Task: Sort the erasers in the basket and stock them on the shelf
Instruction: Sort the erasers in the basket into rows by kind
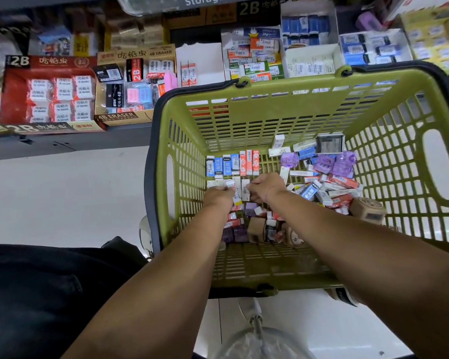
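Note:
A green plastic basket point(296, 99) stands in front of the shelf. Inside it, a neat row of blue-sleeved erasers point(222, 165) and red-sleeved erasers point(249, 163) lies at the far left. Just below that row sits a line of white erasers point(240, 187). My left hand point(218, 196) pinches a white eraser at the left end of that line. My right hand point(266, 187) grips white erasers at its right end. A loose heap of mixed erasers point(327, 182) fills the basket's right side, and more lie under my wrists.
The shelf holds a red 2B eraser box point(47, 94), a 4B eraser box point(130, 86), a nearly bare white box point(200, 66) and boxes of blue erasers point(368, 49). Purple cases point(344, 163) and brown cardboard tubes point(368, 211) lie in the basket. White floor at left.

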`<action>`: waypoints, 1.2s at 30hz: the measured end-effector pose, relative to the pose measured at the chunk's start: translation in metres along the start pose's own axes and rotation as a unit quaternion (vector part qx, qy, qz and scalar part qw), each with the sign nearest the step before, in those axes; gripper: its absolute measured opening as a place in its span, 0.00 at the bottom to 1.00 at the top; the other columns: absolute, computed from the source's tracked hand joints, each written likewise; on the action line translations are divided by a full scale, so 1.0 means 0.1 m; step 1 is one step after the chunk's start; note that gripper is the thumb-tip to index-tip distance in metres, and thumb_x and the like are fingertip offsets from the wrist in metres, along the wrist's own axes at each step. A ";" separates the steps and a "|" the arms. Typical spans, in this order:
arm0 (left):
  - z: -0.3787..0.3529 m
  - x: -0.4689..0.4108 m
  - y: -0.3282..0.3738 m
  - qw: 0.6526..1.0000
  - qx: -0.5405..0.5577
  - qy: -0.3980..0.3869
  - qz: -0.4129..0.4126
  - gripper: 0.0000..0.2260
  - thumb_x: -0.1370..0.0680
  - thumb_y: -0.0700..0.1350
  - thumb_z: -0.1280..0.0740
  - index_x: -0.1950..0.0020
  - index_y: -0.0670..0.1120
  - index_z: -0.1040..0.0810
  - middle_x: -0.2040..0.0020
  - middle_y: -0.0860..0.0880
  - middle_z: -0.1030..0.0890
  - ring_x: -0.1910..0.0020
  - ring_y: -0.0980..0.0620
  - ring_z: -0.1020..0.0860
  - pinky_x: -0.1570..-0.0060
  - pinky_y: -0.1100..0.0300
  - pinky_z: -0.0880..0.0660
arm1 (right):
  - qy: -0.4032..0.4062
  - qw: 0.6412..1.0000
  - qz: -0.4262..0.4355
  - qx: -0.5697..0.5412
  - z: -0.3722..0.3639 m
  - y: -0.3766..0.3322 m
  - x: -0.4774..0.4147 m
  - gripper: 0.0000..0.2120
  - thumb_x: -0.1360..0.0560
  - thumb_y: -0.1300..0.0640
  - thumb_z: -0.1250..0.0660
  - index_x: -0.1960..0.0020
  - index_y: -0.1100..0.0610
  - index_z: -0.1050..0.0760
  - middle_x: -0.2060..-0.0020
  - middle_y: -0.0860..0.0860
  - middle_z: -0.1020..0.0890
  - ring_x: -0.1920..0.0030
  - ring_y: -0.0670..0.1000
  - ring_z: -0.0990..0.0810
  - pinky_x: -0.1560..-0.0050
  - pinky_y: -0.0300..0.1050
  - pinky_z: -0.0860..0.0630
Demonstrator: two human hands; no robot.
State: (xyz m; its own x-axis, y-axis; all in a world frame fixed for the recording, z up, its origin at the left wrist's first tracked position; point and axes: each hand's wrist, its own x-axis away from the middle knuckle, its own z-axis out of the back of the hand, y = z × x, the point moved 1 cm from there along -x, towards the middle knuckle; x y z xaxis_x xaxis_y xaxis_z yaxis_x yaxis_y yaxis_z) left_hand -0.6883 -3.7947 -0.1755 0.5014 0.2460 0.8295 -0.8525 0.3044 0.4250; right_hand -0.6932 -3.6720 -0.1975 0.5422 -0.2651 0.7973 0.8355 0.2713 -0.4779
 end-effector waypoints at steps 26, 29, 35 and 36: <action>0.12 0.03 -0.01 0.996 -0.023 0.087 0.028 0.10 0.19 0.39 0.40 0.42 0.35 0.24 0.45 0.39 0.19 0.47 0.42 0.20 0.58 0.57 0.28 | -0.121 0.991 0.065 -0.003 -0.32 -0.36 0.00 0.08 0.27 0.66 0.31 0.49 0.66 0.20 0.52 0.63 0.17 0.54 0.58 0.18 0.46 0.51 0.21; 0.10 0.02 -0.03 0.997 -0.001 0.074 -0.008 0.11 0.19 0.41 0.38 0.41 0.38 0.23 0.44 0.41 0.19 0.46 0.42 0.20 0.50 0.56 0.25 | -0.147 0.986 0.077 -0.032 -0.22 -0.35 0.04 0.08 0.24 0.61 0.33 0.46 0.63 0.21 0.60 0.57 0.17 0.65 0.50 0.20 0.65 0.39 0.20; -0.03 0.02 -0.02 0.997 0.003 0.007 -0.070 0.11 0.20 0.46 0.36 0.44 0.40 0.20 0.45 0.41 0.18 0.48 0.43 0.20 0.45 0.52 0.23 | -0.146 0.988 0.043 -0.021 0.11 -0.13 0.01 0.16 0.28 0.58 0.28 0.41 0.58 0.23 0.60 0.51 0.18 0.63 0.45 0.22 0.58 0.38 0.22; -0.03 0.03 -0.01 0.992 -0.062 0.013 -0.112 0.12 0.19 0.47 0.38 0.47 0.40 0.20 0.46 0.40 0.18 0.50 0.44 0.20 0.48 0.55 0.24 | -0.132 0.991 0.033 -0.018 0.16 -0.09 0.00 0.17 0.28 0.59 0.27 0.41 0.60 0.23 0.61 0.51 0.19 0.64 0.45 0.23 0.61 0.37 0.22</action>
State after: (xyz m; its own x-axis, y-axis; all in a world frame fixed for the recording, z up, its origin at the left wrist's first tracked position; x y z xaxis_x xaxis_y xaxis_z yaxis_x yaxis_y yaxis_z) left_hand -0.6850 -3.7914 -0.1745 0.6819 0.1829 0.7082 -0.6947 0.4649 0.5489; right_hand -0.7025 -3.6593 -0.1875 0.5577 0.0042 0.8300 0.8039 0.2460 -0.5414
